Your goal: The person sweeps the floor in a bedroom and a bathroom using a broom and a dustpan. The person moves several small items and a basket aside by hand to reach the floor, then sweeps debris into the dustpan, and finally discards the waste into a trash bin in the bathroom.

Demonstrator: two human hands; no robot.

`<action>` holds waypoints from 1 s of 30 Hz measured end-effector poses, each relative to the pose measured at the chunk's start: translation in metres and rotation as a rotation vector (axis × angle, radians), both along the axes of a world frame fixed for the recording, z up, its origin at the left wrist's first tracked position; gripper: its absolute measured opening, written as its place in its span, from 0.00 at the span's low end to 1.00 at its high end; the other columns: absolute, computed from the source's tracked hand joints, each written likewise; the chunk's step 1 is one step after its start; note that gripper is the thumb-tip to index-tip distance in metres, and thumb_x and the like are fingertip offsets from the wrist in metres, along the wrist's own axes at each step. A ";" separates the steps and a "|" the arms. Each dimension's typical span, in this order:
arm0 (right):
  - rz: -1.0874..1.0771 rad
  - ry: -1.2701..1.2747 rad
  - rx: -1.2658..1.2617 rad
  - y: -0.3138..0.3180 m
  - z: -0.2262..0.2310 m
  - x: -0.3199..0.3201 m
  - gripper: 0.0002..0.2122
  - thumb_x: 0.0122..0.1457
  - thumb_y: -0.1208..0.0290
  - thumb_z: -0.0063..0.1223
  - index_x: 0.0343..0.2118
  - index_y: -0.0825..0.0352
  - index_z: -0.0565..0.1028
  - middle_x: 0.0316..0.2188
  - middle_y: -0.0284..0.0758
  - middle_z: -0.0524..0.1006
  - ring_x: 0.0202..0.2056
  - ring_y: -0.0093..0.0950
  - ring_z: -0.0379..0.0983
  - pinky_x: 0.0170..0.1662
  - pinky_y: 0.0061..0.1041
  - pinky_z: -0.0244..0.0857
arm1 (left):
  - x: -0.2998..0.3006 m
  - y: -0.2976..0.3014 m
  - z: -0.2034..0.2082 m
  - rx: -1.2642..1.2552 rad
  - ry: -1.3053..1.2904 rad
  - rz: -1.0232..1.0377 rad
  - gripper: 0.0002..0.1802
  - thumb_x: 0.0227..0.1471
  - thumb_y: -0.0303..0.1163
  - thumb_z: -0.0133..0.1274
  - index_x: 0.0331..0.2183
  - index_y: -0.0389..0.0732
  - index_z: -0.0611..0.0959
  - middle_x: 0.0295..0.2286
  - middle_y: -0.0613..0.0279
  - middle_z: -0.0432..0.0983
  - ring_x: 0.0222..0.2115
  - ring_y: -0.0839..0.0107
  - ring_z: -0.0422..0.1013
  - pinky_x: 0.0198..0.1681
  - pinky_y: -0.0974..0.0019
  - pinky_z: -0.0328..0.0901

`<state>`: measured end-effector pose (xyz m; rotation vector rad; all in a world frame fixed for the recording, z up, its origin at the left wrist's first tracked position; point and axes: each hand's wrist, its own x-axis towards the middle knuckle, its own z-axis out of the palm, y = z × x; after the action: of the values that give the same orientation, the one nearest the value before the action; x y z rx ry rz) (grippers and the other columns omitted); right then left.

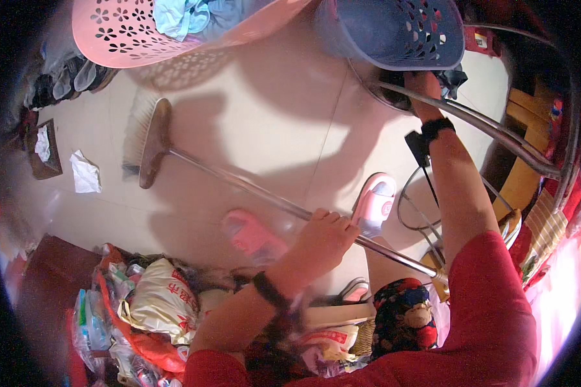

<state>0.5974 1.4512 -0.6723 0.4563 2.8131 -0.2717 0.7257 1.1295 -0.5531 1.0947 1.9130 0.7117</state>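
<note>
My left hand (326, 238) is closed around the metal handle (239, 177) of a broom. The broom's brown head (153, 145), with pale bristles, rests on the floor at the left, and the handle slants down to the right past my knee. My right arm reaches far forward. At its end my right hand (423, 87) is at the near edge of a blue plastic basket (400, 39) with cut-out holes. The basket hides its fingers, so their grip cannot be made out. A pink basket (126, 48) holding light-blue cloth stands to the left of the blue one.
Crumpled white paper (85, 173) lies on the floor left of the broom head. Pink slippers (376, 198) are near my left hand. Curved metal tubing (497, 132) runs along the right. Filled plastic bags (164, 297) crowd the lower left; dark shoes (71, 77) line the upper left.
</note>
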 end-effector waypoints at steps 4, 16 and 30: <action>0.005 0.080 -0.142 -0.010 -0.001 -0.005 0.18 0.55 0.61 0.47 0.46 0.65 0.69 0.42 0.47 0.73 0.43 0.45 0.70 0.46 0.35 0.64 | -0.003 0.003 0.000 -0.005 -0.016 -0.026 0.13 0.41 0.28 0.51 0.34 0.43 0.77 0.30 0.64 0.75 0.34 0.68 0.71 0.40 0.61 0.57; 0.044 -0.008 -0.203 -0.038 0.094 0.104 0.13 0.58 0.68 0.48 0.19 0.71 0.69 0.16 0.45 0.69 0.16 0.38 0.63 0.23 0.35 0.57 | 0.005 -0.005 0.030 0.070 0.126 0.230 0.05 0.41 0.26 0.49 0.27 0.43 0.77 0.25 0.63 0.72 0.33 0.66 0.69 0.42 0.59 0.57; 0.184 -0.869 -0.438 -0.127 0.465 0.158 0.21 0.52 0.60 0.52 0.43 0.70 0.67 0.27 0.51 0.74 0.32 0.48 0.73 0.34 0.42 0.65 | -0.032 -0.060 0.198 -0.080 0.190 0.585 0.11 0.46 0.23 0.45 0.35 0.41 0.76 0.37 0.56 0.72 0.41 0.59 0.67 0.47 0.52 0.58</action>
<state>0.7550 1.3245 -0.2074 0.1475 1.8605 -0.4911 0.6934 1.0696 -0.3551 0.5583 2.4367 0.8538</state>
